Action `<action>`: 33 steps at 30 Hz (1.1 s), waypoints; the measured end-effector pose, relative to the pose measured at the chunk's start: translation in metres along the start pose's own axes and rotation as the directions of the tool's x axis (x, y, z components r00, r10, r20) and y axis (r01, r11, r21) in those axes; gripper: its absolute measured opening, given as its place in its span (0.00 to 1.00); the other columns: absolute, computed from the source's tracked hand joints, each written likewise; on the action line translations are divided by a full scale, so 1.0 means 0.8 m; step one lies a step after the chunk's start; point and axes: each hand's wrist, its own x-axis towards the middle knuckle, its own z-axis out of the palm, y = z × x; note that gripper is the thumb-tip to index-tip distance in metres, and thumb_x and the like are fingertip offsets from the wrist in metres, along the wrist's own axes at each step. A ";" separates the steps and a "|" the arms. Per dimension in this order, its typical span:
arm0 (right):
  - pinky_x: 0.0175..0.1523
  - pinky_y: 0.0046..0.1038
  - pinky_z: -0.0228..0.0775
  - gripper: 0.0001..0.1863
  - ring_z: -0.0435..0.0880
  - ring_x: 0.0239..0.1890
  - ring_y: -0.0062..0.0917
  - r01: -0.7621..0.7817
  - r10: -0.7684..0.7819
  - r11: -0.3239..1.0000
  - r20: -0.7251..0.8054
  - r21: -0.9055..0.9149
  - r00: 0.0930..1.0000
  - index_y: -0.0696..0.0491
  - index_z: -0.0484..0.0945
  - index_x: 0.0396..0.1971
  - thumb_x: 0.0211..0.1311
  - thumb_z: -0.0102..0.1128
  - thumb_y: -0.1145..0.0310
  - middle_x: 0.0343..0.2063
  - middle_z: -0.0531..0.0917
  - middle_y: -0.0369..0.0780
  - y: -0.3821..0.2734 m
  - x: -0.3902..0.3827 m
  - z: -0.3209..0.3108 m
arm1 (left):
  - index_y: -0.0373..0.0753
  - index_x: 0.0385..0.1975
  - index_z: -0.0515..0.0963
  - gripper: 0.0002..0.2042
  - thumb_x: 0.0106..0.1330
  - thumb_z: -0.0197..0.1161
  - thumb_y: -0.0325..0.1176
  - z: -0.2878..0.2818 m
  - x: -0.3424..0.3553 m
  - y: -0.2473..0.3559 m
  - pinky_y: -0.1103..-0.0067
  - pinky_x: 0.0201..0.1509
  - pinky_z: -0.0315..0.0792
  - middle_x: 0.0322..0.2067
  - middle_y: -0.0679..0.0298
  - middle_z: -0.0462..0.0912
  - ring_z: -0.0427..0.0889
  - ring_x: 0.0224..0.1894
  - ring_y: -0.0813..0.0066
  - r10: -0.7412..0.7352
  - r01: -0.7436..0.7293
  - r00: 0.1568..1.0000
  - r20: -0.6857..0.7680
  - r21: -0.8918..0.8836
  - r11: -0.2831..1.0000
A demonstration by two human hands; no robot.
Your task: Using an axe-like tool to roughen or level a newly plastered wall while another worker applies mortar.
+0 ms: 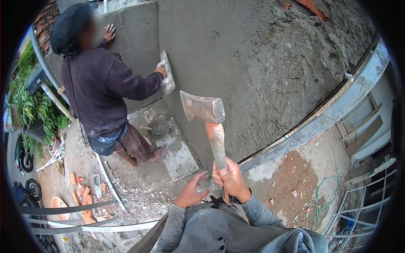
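I'm gripping the rusty, grey-handled metal hatchet [213,126] in my right hand [231,179], left hand [192,191] hanging spread, empty; grey cement wall [211,55] looking smoothed left, unfinished right.

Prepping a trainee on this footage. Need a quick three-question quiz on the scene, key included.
1. By which part does the wearer's right hand hold the hatchet?
2. True or false: the wearer's left hand is open.
3. Fill in the blank: the co-worker holds a flat ____ at the grey wall.

Key:
1. The handle.
2. True.
3. Float.
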 end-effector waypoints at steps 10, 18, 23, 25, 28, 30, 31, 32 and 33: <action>0.20 0.18 0.54 0.13 0.63 0.16 0.13 0.391 -0.522 0.838 -0.353 -0.381 0.776 0.60 0.67 0.32 0.69 0.53 0.64 0.16 0.68 0.33 -0.039 0.011 -0.036 | 0.34 0.42 0.74 0.20 0.49 0.69 0.32 0.125 0.105 0.062 0.73 0.36 0.74 0.33 0.53 0.81 0.82 0.35 0.59 0.351 -0.357 0.932 -0.086 -0.059 0.932; 0.19 0.18 0.54 0.07 0.63 0.15 0.11 0.336 -0.739 0.633 -0.414 -0.697 0.532 0.58 0.67 0.30 0.68 0.51 0.73 0.16 0.69 0.32 -0.010 0.063 -0.063 | 0.32 0.29 0.78 0.13 0.49 0.70 0.34 0.127 0.186 0.051 0.74 0.32 0.74 0.26 0.53 0.83 0.85 0.31 0.70 0.369 -0.366 0.929 0.017 -0.099 0.925; 0.23 0.19 0.56 0.05 0.66 0.18 0.11 0.188 -0.368 0.918 -0.576 -0.349 0.730 0.58 0.69 0.29 0.65 0.54 0.75 0.17 0.70 0.30 -0.047 0.059 -0.042 | 0.31 0.32 0.78 0.15 0.49 0.69 0.35 0.138 0.139 0.065 0.72 0.34 0.75 0.26 0.49 0.83 0.86 0.33 0.60 0.211 -0.238 0.962 -0.175 -0.154 0.959; 0.18 0.16 0.52 0.05 0.62 0.16 0.08 0.293 -0.478 0.867 -0.508 -0.402 0.717 0.56 0.68 0.30 0.67 0.52 0.74 0.16 0.67 0.29 -0.055 0.048 -0.038 | 0.32 0.32 0.78 0.15 0.48 0.69 0.35 0.142 0.146 0.069 0.70 0.35 0.75 0.28 0.49 0.83 0.85 0.34 0.52 0.351 -0.355 0.920 -0.175 0.005 0.935; 0.18 0.15 0.50 0.08 0.61 0.15 0.09 0.460 -0.695 0.699 -0.369 -0.547 0.617 0.56 0.66 0.27 0.68 0.49 0.73 0.15 0.66 0.29 -0.037 0.030 -0.042 | 0.34 0.31 0.78 0.15 0.46 0.69 0.36 0.131 0.170 0.068 0.70 0.33 0.75 0.30 0.48 0.82 0.83 0.35 0.48 0.490 -0.495 0.858 -0.151 0.007 0.869; 0.19 0.16 0.51 0.11 0.61 0.14 0.10 0.473 -0.776 0.599 -0.324 -0.646 0.541 0.54 0.65 0.24 0.69 0.49 0.72 0.14 0.66 0.29 -0.010 0.035 -0.054 | 0.34 0.28 0.78 0.14 0.46 0.69 0.36 0.117 0.194 0.057 0.72 0.30 0.73 0.28 0.48 0.82 0.83 0.31 0.53 0.565 -0.562 0.825 -0.015 0.086 0.823; 0.19 0.16 0.51 0.11 0.61 0.14 0.10 0.470 -0.774 0.602 -0.327 -0.645 0.543 0.54 0.65 0.24 0.69 0.49 0.72 0.14 0.66 0.29 -0.019 0.044 -0.055 | 0.34 0.28 0.78 0.14 0.46 0.69 0.36 0.123 0.185 0.057 0.72 0.30 0.73 0.28 0.48 0.82 0.83 0.31 0.53 0.562 -0.559 0.827 -0.014 0.086 0.825; 0.21 0.18 0.55 0.11 0.64 0.15 0.12 0.329 -0.512 0.852 -0.513 -0.408 0.690 0.55 0.67 0.22 0.67 0.52 0.72 0.14 0.68 0.31 -0.034 0.061 -0.059 | 0.34 0.28 0.79 0.13 0.47 0.69 0.36 0.131 0.170 0.057 0.72 0.29 0.72 0.28 0.48 0.82 0.84 0.31 0.54 0.360 -0.356 0.929 -0.087 0.060 0.933; 0.24 0.20 0.59 0.12 0.67 0.17 0.13 0.149 -0.188 0.982 -0.610 -0.114 0.770 0.55 0.68 0.20 0.64 0.55 0.72 0.13 0.70 0.34 -0.042 0.071 -0.058 | 0.34 0.28 0.79 0.13 0.48 0.69 0.36 0.131 0.159 0.060 0.73 0.29 0.72 0.27 0.48 0.82 0.84 0.30 0.55 0.145 -0.143 0.979 -0.143 0.024 0.989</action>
